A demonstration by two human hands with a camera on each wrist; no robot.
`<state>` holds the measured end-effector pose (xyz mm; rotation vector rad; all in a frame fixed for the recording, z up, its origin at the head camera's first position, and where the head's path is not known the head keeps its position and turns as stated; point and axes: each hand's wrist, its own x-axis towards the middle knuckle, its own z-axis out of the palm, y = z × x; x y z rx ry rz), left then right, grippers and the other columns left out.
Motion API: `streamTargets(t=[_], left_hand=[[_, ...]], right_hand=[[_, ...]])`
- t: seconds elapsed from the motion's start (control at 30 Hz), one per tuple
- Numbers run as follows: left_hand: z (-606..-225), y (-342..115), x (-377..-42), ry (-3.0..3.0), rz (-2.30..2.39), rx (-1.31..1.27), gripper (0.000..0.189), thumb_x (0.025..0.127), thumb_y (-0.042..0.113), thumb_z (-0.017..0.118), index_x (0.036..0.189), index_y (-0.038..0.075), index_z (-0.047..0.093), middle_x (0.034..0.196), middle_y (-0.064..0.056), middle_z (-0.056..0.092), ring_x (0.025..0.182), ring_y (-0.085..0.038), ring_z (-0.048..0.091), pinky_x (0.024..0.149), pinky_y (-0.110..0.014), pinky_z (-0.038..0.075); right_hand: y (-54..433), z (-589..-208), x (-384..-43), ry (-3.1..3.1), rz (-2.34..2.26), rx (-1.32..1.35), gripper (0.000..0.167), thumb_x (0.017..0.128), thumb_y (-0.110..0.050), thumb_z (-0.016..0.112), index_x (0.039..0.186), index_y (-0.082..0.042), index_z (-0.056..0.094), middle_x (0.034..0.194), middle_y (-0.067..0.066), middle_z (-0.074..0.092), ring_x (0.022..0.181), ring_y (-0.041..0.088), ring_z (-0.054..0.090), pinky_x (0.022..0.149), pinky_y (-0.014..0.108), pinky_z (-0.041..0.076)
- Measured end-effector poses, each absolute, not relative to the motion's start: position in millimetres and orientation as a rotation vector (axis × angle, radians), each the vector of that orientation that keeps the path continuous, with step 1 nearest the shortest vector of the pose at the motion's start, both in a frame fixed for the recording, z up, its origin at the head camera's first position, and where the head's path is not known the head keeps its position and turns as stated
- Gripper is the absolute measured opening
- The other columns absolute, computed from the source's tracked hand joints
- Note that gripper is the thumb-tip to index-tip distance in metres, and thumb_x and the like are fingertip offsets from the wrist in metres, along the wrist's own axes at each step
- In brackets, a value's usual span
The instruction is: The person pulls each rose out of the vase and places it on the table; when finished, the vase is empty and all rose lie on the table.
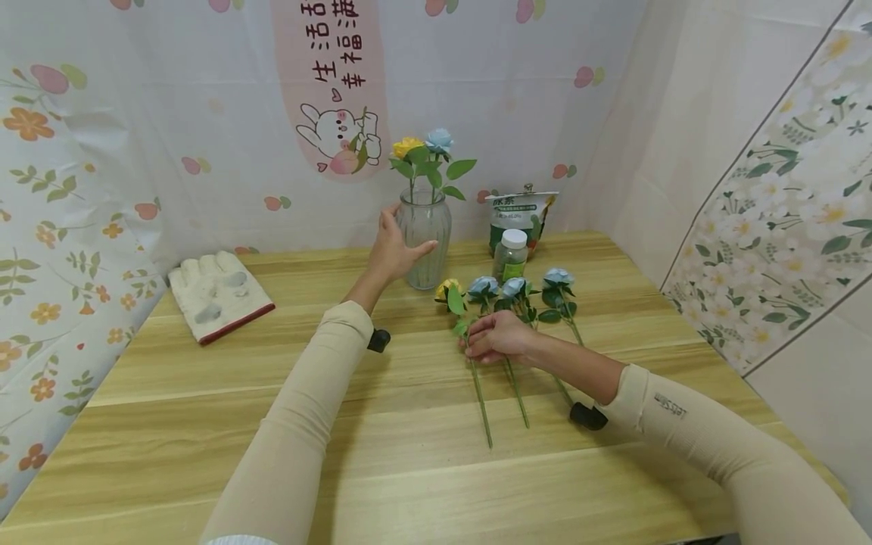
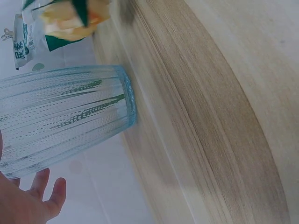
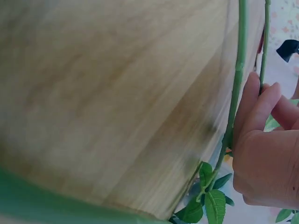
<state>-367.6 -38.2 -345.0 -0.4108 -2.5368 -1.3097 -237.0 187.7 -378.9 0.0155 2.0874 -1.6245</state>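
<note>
A ribbed glass vase (image 1: pixel 424 246) stands near the back of the table, with a yellow rose (image 1: pixel 407 147) and a blue rose (image 1: pixel 439 140) upright in it. My left hand (image 1: pixel 393 253) holds the vase from its left side, thumb across the front and fingers toward the back. In the left wrist view, some fingers (image 2: pixel 57 195) stand off the glass. Between thumb and fingertips, my right hand (image 1: pixel 500 337) pinches the green stem of another yellow rose (image 1: pixel 448 288). Beside that hand are several blue roses (image 1: pixel 559 277), their stems pointing toward the front.
Behind the loose roses stand a jar with a white lid (image 1: pixel 512 256) and a clipped pouch (image 1: pixel 521 216). A white work glove (image 1: pixel 219 295) with a red cuff lies at the left on the wooden table (image 1: pixel 225 416). Patterned curtains (image 1: pixel 225 144) border the table's back and sides.
</note>
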Motion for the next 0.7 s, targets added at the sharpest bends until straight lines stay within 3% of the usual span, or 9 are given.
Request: streamTargets(t=[0.23,0.7], left_hand=[[-345.5,-38.0,-368.2,-2.543,-1.296,-0.418,0.1,0.086,0.043,0.076,0.152,0.01,0.009,0.158,-0.018,0.019,0.143,-0.035,0.03,0.112,-0.047,0.032],[-345.6,-38.5,-366.8,-2.54,-1.268,-0.424,0.1,0.087,0.044,0.075,0.152,0.009,0.009,0.158,-0.018,0.019,0.144,-0.035,0.03,0.112,-0.047,0.033]], right_hand=[[188.3,-382.9,-238.8,2.096,-1.604,0.063,0.044,0.084,0.009,0.07,0.125,0.012,0.054,0.095,0.01,0.073,0.062,0.012,0.069,0.052,0.021,0.053],[190.6,-384.7,-242.3,2.088,-1.644,0.038,0.046,0.085,0.007,0.07,0.128,0.012,0.054,0.113,0.02,0.069,0.07,0.013,0.071,0.056,0.023,0.055]])
